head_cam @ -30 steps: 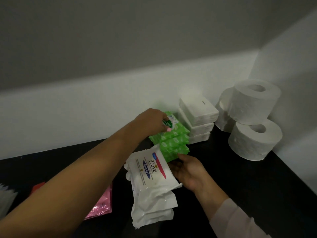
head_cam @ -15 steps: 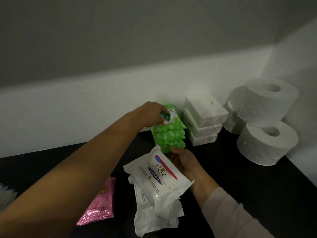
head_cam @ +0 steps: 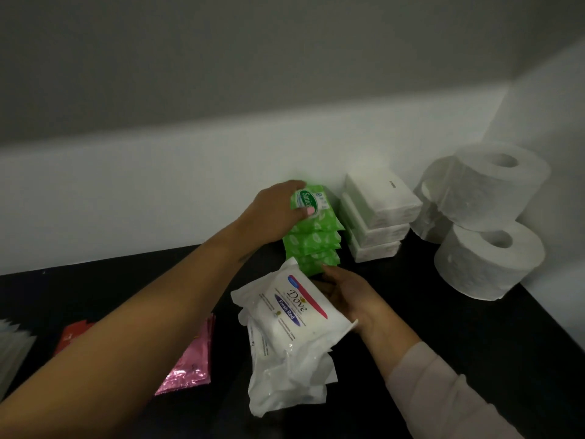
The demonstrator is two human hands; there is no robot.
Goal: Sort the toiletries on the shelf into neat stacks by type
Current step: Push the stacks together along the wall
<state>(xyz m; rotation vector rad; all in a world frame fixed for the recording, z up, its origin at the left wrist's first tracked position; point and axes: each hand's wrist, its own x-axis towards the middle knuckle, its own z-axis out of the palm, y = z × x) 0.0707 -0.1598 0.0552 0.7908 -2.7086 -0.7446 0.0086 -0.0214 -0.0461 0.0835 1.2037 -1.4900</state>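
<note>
A stack of several green wipe packs [head_cam: 316,242] stands against the white back wall. My left hand [head_cam: 273,212] grips the top green pack, thumb on its label. My right hand [head_cam: 346,293] lies at the foot of that stack, its straight fingers touching the lowest green packs. Right in front of it leans a pile of white Dove wipe packs [head_cam: 294,331], resting on the black shelf [head_cam: 443,315]. Three white tissue packs [head_cam: 376,213] are stacked just right of the green ones.
Toilet rolls [head_cam: 487,188] are piled in the right corner, one [head_cam: 484,261] in front at the bottom. Pink foil sachets [head_cam: 190,365] and a red packet [head_cam: 71,335] lie at the left, partly under my left arm. A pale pack [head_cam: 12,346] shows at the left edge.
The green packs, fanned out a second ago, now sit squared in a straighter stack. Both hands have stayed on it, the left on top and the right at the base.
</note>
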